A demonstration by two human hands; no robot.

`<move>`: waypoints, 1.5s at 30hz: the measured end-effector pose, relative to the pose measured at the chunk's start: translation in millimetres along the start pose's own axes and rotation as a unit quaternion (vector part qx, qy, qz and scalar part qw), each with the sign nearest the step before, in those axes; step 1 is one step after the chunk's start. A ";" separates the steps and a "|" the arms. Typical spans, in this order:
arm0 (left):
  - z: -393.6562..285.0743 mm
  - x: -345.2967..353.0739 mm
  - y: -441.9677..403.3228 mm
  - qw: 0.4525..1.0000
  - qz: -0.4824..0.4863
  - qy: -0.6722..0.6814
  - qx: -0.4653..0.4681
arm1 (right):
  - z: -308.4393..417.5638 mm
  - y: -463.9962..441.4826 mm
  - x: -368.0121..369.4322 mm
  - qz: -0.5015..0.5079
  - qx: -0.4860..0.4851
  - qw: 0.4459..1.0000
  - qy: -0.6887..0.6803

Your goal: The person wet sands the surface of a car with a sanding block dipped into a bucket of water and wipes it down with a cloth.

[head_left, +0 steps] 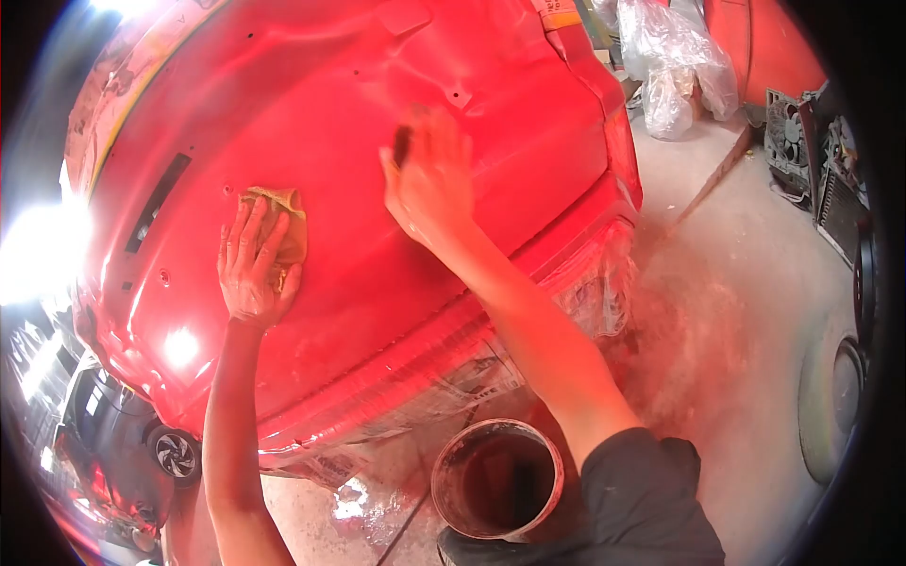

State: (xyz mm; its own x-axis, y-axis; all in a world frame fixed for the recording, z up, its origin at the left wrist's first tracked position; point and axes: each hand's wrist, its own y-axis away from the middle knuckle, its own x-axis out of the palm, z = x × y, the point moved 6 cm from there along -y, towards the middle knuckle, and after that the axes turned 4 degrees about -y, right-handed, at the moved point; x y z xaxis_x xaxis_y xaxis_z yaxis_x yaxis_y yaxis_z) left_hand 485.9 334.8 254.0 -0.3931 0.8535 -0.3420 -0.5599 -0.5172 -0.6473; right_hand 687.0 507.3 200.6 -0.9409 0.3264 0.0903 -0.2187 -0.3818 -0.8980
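A large red car panel (359,222) fills most of the head view, wet and shiny in places. On its left part my left hand (253,269) lies over a folded yellow cloth (294,226), fingers pressing it flat against the paint. Farther right, my right hand (436,179) is over the panel, smeared by motion. A small dark piece (403,146) shows at its thumb side, apparently held under the fingers; its kind is too blurred to tell.
Below the panel's near edge stands a round bucket (442,481) with dark contents. Masking paper (472,382) hangs along that edge. Clear plastic sheeting (675,66) and a radiator fan (789,127) are at the right. A dark car with a wheel (176,454) stands at the lower left.
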 end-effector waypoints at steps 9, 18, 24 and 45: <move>0.3 0.8 2.9 1.000 0.013 -0.006 -0.006 | -10.3 23.9 -7.0 0.002 -0.038 0.990 0.136; -0.4 -2.3 -3.5 1.000 0.011 0.005 -0.003 | 10.4 -6.4 9.6 0.072 -0.131 0.988 0.043; 0.0 -2.0 1.6 1.000 0.015 0.000 0.001 | 14.1 -29.1 34.4 0.014 -0.077 0.996 0.041; 0.3 4.4 0.7 1.000 -0.004 -0.008 0.002 | 11.1 35.2 2.4 -0.005 0.044 0.999 -0.027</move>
State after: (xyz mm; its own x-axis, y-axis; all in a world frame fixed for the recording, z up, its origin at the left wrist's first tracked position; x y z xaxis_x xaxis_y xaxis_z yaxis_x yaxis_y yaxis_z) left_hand 483.6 338.1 252.3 -0.4010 0.8563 -0.3255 -0.5665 -0.5110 -0.6465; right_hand 674.2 485.0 174.0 -0.9505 0.2844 0.1252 -0.2484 -0.4534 -0.8560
